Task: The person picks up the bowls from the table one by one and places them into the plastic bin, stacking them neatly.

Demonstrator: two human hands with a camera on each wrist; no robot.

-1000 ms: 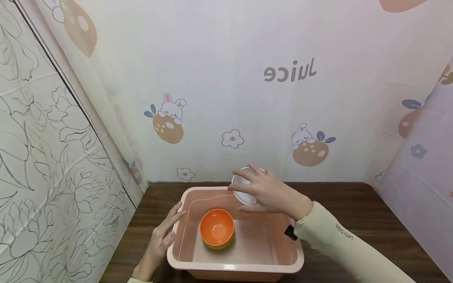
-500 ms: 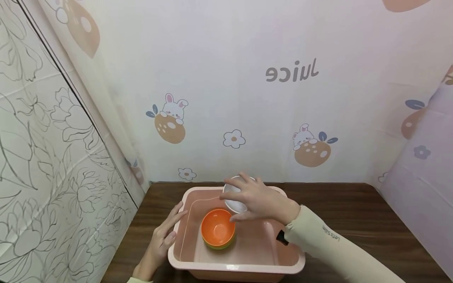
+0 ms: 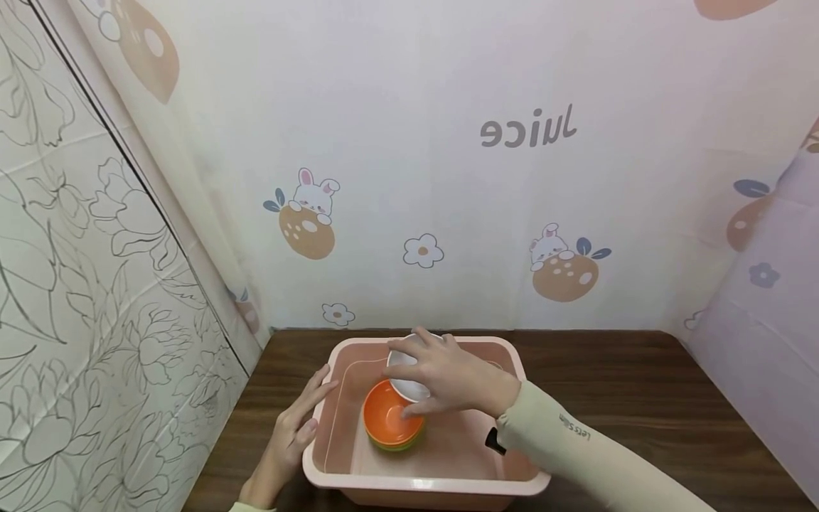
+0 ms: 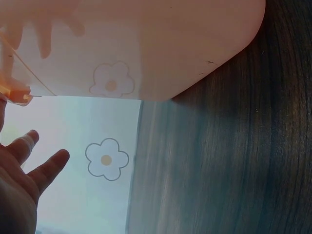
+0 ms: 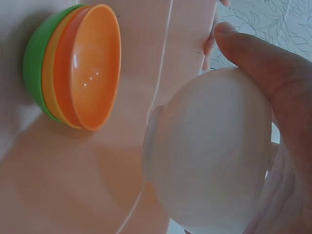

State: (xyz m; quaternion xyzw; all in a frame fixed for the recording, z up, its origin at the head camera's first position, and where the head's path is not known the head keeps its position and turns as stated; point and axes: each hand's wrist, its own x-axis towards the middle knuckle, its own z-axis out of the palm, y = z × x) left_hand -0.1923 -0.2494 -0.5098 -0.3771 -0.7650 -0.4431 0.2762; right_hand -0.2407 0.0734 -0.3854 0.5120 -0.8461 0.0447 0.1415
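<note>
My right hand (image 3: 451, 373) grips a white bowl (image 3: 408, 390) over the pink basin (image 3: 480, 486). In the right wrist view, the white bowl (image 5: 209, 151) hangs tilted with its foot toward the stack, thumb and fingers at its rim. Below it, apart from it in that view, a nested stack stands on the basin floor: an orange bowl (image 5: 97, 73) on top, a yellow-orange one (image 5: 50, 83) beneath, a green bowl (image 5: 35, 61) at the bottom. My left hand (image 3: 288, 434) rests on the basin's left rim, fingers extended over it.
The basin stands on a dark wood table (image 3: 608, 398). Behind it hangs a white curtain (image 3: 384, 142) printed with rabbits and flowers. A flower-patterned panel (image 3: 96, 249) closes off the left side. A black strap (image 3: 494, 441) shows at my right wrist.
My right hand has carried the white bowl leftward and toward me, from the basin's back rim to above the orange bowl. The left hand keeps its place on the rim.
</note>
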